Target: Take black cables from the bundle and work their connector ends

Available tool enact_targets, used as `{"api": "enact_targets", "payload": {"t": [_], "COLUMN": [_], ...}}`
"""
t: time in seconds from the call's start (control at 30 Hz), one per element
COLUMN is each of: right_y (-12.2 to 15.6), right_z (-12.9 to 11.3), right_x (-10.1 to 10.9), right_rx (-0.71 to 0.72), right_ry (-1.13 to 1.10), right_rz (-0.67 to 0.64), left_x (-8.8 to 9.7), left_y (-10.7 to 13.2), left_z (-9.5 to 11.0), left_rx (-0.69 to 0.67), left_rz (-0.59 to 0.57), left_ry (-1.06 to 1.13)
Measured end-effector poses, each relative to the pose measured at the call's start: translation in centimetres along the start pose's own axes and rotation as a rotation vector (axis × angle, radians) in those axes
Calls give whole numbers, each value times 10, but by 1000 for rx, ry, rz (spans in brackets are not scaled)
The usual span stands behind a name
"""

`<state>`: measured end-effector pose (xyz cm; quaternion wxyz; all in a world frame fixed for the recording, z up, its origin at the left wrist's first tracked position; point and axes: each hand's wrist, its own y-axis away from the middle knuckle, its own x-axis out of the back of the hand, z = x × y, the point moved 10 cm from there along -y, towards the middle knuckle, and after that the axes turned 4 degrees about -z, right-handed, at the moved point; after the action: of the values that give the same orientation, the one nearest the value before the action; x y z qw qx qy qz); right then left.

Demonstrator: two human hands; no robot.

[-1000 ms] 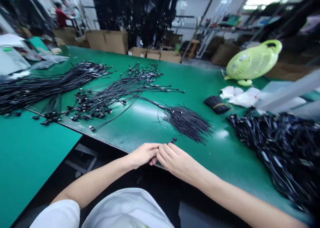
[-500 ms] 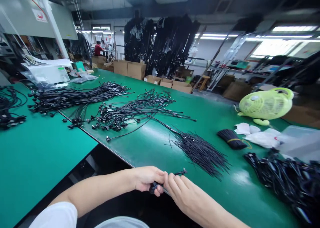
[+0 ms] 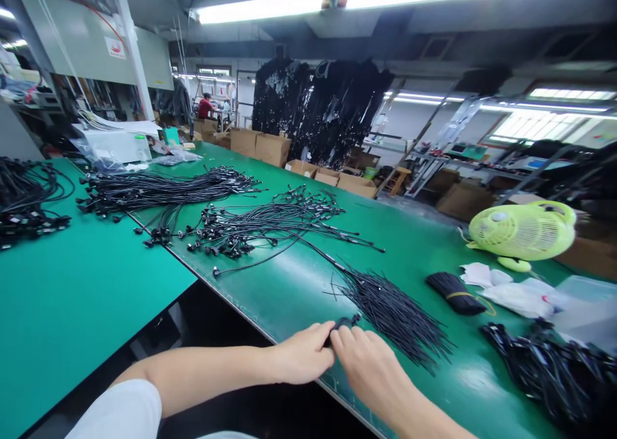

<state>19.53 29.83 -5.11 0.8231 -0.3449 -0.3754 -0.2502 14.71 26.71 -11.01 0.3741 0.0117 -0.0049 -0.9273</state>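
Note:
Close together over the table's near edge, my left hand (image 3: 304, 355) and my right hand (image 3: 369, 362) both grip a black cable (image 3: 344, 323). It looks bunched between my fingers, and one end sticks out just above my right hand. Much of it is hidden by my hands. Just beyond lies a spread bundle of thin black ties (image 3: 393, 313). To the left of that is a loose heap of black cables with plugs (image 3: 241, 227), one cable end (image 3: 216, 272) lying apart near the edge.
A green table (image 3: 284, 297) runs away from me. Further left lie more cable bundles (image 3: 168, 188). On the right are a yellow-green fan (image 3: 523, 230), a banded black bundle (image 3: 456, 292), white bags (image 3: 520, 297) and a pile of black cables (image 3: 549, 375). A person in red sits far back.
Both hands have moved slightly forward and right, with the cable still between them. My left fingers now cover the part that showed below before. The view has tilted up a little.

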Motion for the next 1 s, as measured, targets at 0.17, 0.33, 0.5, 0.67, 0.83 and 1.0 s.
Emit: {"api": "enact_targets", "payload": {"t": [0.17,0.33,0.5,0.67,0.83,1.0], "right_y": [-10,11,28,6,2,14], "right_z": [40,44,72,31,22,54], "right_x": [-8,-57,-54,0,-7,-1], "right_rx": [-417,-754,-808,-432,-389,-601], "right_ry": [-442,-1230,-1054,-756,-724,-700], "right_rz": [56,-45,15,159,73,106], "left_x": [13,34,12,33,27,32], "left_y": [-15,0,13,-9,3,15], "left_z": [15,39,33,-21,42,33], "left_rx": [-89,-237,-266,159,-133,-154], "left_rz": [123,158,-106,78,-12,166], "left_ry": [253,123,-330,175,12,-87]}}
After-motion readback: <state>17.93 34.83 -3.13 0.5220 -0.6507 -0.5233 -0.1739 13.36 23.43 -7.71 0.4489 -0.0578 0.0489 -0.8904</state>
